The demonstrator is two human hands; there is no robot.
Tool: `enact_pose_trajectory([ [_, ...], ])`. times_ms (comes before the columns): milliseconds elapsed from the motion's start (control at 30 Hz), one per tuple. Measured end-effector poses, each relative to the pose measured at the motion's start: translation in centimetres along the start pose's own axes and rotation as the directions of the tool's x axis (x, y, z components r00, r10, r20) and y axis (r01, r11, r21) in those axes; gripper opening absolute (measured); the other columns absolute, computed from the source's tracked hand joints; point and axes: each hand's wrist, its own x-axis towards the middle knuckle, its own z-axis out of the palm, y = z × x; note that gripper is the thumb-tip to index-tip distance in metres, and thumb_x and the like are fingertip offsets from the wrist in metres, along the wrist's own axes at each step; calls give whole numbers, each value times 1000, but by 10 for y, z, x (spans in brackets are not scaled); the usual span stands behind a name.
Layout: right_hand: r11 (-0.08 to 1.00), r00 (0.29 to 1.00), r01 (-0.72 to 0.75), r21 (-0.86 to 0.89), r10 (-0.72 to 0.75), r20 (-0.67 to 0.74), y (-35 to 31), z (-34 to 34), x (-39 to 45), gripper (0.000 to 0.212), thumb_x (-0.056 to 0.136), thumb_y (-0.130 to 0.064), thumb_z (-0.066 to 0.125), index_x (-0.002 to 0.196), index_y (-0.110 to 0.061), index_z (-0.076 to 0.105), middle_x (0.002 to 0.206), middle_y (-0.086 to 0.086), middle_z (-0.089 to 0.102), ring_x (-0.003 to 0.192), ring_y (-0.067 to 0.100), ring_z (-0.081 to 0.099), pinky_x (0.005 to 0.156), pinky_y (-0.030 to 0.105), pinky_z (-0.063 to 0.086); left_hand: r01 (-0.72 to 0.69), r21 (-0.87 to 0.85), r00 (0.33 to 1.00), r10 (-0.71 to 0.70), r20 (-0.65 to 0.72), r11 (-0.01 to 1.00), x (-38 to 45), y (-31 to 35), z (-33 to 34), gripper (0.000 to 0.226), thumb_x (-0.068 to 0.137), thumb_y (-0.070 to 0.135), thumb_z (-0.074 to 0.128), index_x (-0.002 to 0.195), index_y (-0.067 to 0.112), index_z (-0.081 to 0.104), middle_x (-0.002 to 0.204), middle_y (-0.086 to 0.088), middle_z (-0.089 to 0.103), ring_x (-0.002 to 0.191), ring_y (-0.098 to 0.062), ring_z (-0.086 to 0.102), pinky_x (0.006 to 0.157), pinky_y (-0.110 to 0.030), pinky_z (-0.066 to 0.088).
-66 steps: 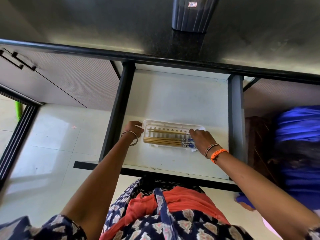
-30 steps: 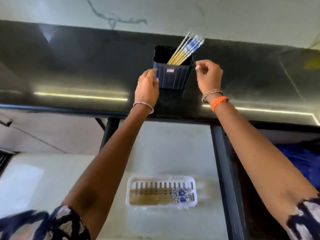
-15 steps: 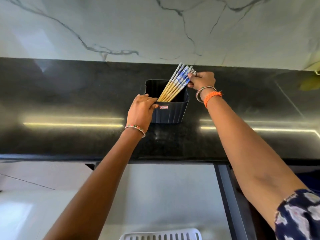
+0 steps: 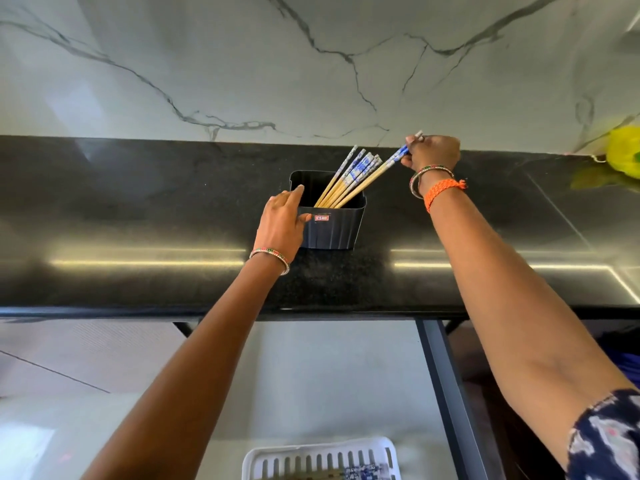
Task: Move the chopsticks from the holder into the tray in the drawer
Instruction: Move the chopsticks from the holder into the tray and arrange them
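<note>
A dark ribbed holder [image 4: 330,226] stands on the black countertop [image 4: 138,237] with several wooden chopsticks [image 4: 349,176] with blue-and-white tops leaning to the right in it. My left hand [image 4: 282,223] grips the holder's left wall. My right hand [image 4: 433,154] pinches the patterned top of one chopstick [image 4: 377,174], which slants away from the bunch, its tip still inside the holder. Below, the white slotted tray [image 4: 322,457] lies in the open drawer [image 4: 311,375], with a few chopsticks showing at its near edge.
A white marble wall [image 4: 311,64] rises behind the counter. A yellow-green object [image 4: 623,154] sits at the far right of the counter. The drawer's dark right rail [image 4: 446,393] runs beside my right arm. Pale floor lies to the left.
My view rose from the drawer to the counter. Both hands left the tray; the left took the holder, the right pinched one chopstick and drew it rightward, away from the bunch.
</note>
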Motion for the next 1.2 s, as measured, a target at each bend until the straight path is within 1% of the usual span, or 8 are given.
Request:
enact_pose_trajectory([
  [167,971,992,2,238,28,-124,-27,-63,-48,16,88,-9,62,72,-5,66,68,8,62,51,10,58,54,21,54,71,-119,994,-80,-74,990,-48,0,-14,43,90,10,56,132,6,48,133,-16,55,124,-29,50,104,-37,43],
  [367,834,945,-314,453,321,64,23,-113,-170,24,89,-8,62,66,-9,59,53,1,60,44,8,56,53,22,59,430,-287,888,-459,-39,856,-151,-32,-7,26,88,0,51,110,1,64,110,-19,68,105,-31,63,83,-19,45],
  [533,629,713,-683,372,684,154,140,-137,-282,31,93,4,50,65,-9,49,33,-4,55,31,5,55,36,18,51,737,-120,676,-732,87,666,-257,-72,8,25,88,7,50,102,0,69,110,-26,67,108,-41,59,91,-37,46],
  [633,503,562,-804,317,818,125,191,-161,-330,27,92,2,53,66,-5,50,54,7,59,41,11,59,44,21,56,819,-73,568,-786,245,569,-305,-87,16,25,89,15,57,103,-1,69,106,-26,68,105,-40,61,93,-37,47],
  [767,490,496,-843,221,868,-34,222,-180,-359,25,85,3,63,64,0,51,69,14,55,58,24,56,40,26,55,884,-54,435,-772,464,465,-336,-93,22,25,87,10,59,104,-7,66,64,-12,58,63,-28,55,83,-32,50],
  [967,524,523,-827,205,850,-63,238,-161,-372,23,84,3,64,65,1,52,91,21,56,63,24,56,61,33,59,832,65,480,-773,415,551,-347,-82,28,24,78,7,69,102,1,70,101,-23,70,88,-32,65,89,-38,54],
  [1067,528,534,-818,230,845,-42,238,-147,-376,10,84,5,63,92,7,58,96,22,53,80,33,56,70,36,57,835,62,484,-783,390,547,-348,-75,27,26,78,-4,61,103,-1,68,108,-25,68,100,-37,64,90,-38,54],
  [1200,507,515,-831,227,857,-29,237,-133,-380,33,84,4,63,115,14,55,96,22,56,86,36,59,73,37,57,835,61,489,-789,371,546,-350,-71,26,28,79,-1,64,106,-1,67,110,-23,68,102,-33,64,89,-32,50],
])
